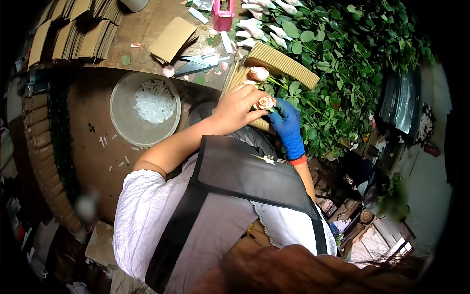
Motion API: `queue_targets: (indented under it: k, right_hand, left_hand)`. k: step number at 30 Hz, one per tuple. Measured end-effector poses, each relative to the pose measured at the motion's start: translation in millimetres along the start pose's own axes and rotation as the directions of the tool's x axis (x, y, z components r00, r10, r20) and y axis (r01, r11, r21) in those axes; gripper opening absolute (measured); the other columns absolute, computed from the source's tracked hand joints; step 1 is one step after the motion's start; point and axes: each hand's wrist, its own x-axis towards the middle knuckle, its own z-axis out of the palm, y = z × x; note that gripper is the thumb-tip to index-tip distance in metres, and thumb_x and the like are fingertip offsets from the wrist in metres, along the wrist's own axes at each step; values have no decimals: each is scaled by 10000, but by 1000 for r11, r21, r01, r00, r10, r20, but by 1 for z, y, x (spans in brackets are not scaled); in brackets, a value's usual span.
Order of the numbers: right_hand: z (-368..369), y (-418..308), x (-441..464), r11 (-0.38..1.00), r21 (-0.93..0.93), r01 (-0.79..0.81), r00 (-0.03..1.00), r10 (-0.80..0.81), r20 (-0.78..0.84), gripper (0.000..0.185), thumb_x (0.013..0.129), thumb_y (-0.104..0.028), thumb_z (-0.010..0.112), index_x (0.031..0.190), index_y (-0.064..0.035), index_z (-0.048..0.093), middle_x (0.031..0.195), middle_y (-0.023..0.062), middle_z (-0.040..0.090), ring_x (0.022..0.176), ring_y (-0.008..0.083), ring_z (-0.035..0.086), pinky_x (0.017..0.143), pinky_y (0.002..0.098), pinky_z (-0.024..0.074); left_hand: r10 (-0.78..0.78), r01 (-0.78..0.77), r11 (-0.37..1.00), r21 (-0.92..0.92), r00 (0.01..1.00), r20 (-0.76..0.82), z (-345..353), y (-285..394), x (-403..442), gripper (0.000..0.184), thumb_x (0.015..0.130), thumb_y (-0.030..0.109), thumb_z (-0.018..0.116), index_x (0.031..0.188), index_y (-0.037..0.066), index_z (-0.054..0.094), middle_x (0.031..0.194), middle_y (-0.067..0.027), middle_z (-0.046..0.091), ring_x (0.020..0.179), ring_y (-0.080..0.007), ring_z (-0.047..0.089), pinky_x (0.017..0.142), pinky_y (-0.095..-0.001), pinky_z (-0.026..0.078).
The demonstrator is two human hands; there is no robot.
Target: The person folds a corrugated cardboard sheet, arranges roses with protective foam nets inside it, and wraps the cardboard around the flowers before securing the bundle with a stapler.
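A pale peach rose is between my two hands, its bloom facing up. My bare left hand has its thumb and fingers closed around the bloom's left side. My right hand, in a blue knitted glove, grips the same rose just under the bloom; most of the stem is hidden. Just beyond, another peach rose lies on corrugated cardboard, partly covered by my left fingers. Scissors with grey blades rest on the table to the left, near loose petals.
A wooden table carries stacked cardboard pieces and a pink holder. Below its edge stands a round bucket with white scraps. Leafy stems and white-netted blooms fill the right side.
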Motion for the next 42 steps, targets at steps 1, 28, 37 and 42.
queue_targets:
  k: [1,28,37,42]
  right_hand:
    - [1,0,0,1000,-2,-6,1000,6,-18,314,807,-122,727,1102,-21,694,1024,178,714,916,351,687,814,395,535]
    - [-3,-38,41,723,-637,269,790,212,575,261,890,-389,633,972,-141,644,852,98,714,824,297,702,691,452,528]
    - [1,-40,50,730,-592,342,740,179,648,158,907,-288,597,934,-145,659,862,93,725,839,275,711,690,443,527]
    - [23,-33,52,695,-606,386,755,138,640,115,862,-256,645,875,-143,661,803,127,698,772,334,689,656,460,527]
  left_hand:
    - [-4,4,1000,-16,1000,13,5,-2,0,376,762,180,815,1089,85,654,964,-78,622,895,-278,616,776,-383,505]
    - [-211,189,977,100,931,297,-42,-65,-1,774,771,207,802,1473,241,478,1517,-224,299,1402,-406,333,1155,-463,313]
    - [-213,268,959,-90,894,394,-32,-89,-1,776,779,196,820,1471,223,471,1534,-212,278,1429,-382,309,1149,-455,320]
    - [-224,306,945,-112,860,459,-30,-98,2,867,758,341,826,1489,160,395,1538,-247,250,1457,-420,244,1174,-489,261]
